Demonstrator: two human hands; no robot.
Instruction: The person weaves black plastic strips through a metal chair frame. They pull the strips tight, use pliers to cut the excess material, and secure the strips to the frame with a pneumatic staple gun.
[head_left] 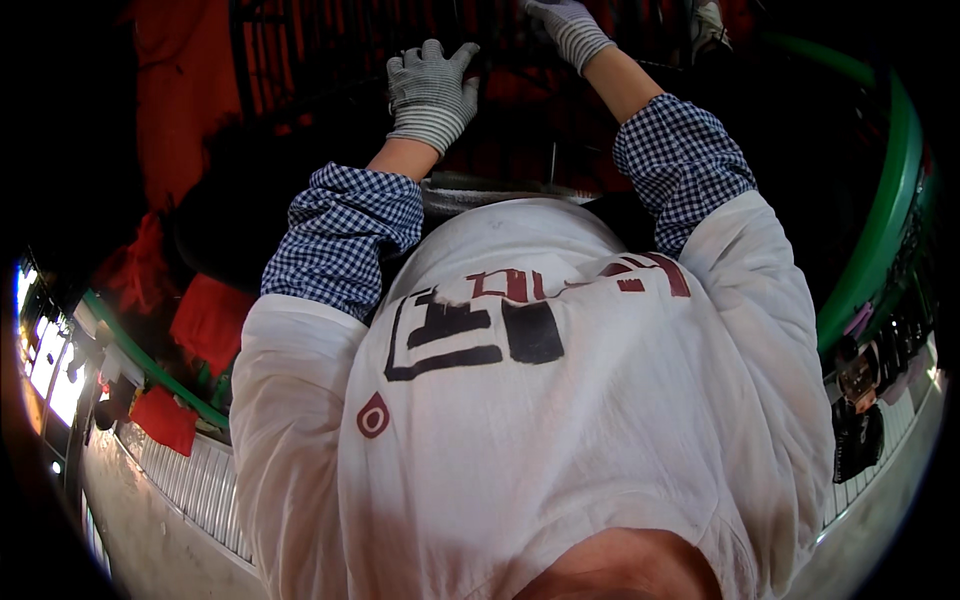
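Observation:
My left hand (432, 92), in a grey glove with a striped cuff, is held over a dark barred metal rack (290, 55). Its fingers are apart and a little bent, the thumb stretched out to the right, and I see nothing held in it. In a matching glove, my right hand (568, 30) reaches to the upper edge of the head view beside the same dark bars. That edge cuts off most of its fingers, so whether they grip anything is hidden. Deep shadow hides most of what lies between and below the hands.
A red surface (170, 110) lies to the left of the rack. Green curved edging (900, 170) runs along the right side. Red cloth (205, 325) hangs at the left. A light-coloured shoe (708, 28) shows at the top right. Several dark items (860, 390) are at the far right.

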